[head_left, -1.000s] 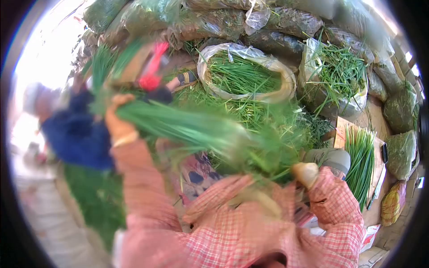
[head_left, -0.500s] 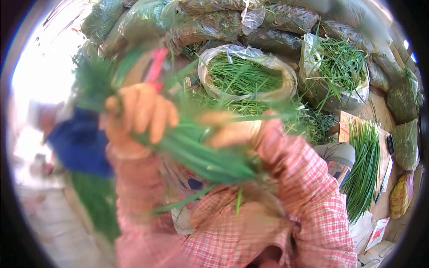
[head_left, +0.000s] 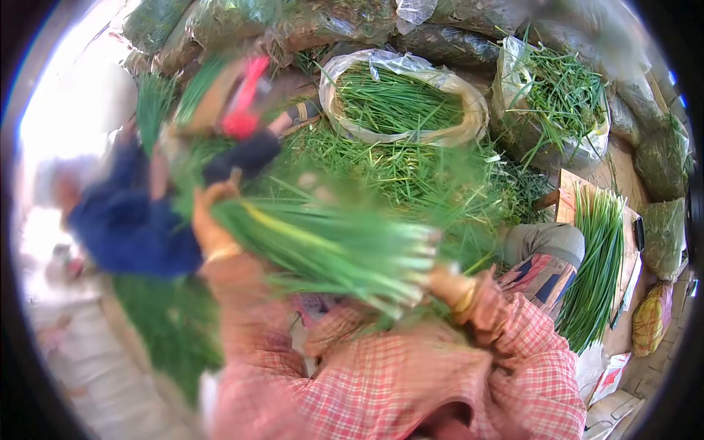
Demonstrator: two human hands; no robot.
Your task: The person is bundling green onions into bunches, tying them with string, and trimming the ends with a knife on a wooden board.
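A large bunch of chives (head_left: 330,238), long green leaves with pale white ends, lies across in front of my chest, smeared by motion. My left hand (head_left: 213,224) is closed around its leafy end. By the white ends on the other side is my right hand (head_left: 449,284); blur and the stalks hide its fingers, so its grip does not show. Below my hands is my red checked shirt (head_left: 396,367). More loose green stalks (head_left: 389,165) are heaped just beyond the bunch.
An open plastic bag (head_left: 400,110) of green stalks stands ahead, with another full bag (head_left: 561,99) to its right. Chives (head_left: 598,264) lie on a board (head_left: 568,191) at my right. On the left sits a person in blue (head_left: 136,227). Stuffed bags (head_left: 337,26) line the back.
My right hand has moved from above the middle of the bunch to its white ends at the lower right. The bunch now looks more fanned out, and my left hand is slightly lower.
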